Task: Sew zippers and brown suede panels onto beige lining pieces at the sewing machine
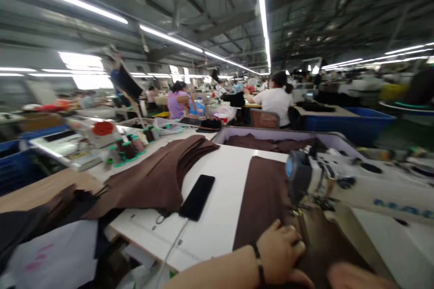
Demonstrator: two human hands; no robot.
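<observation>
Clearly the step in hand is feeding fabric at the sewing machine [339,180]: the left hand [283,253] lies flat, fingers curled a little, pressing the brown fabric [264,198] onto the white desk [220,207] just before the needle area. The right hand [352,277] shows only as a blur at the bottom edge — spread or pinching, I cannot tell. The next move likely calls for steady guiding. The cloth looks smooth, dark, matte — a phone [197,197] lies beside it.
</observation>
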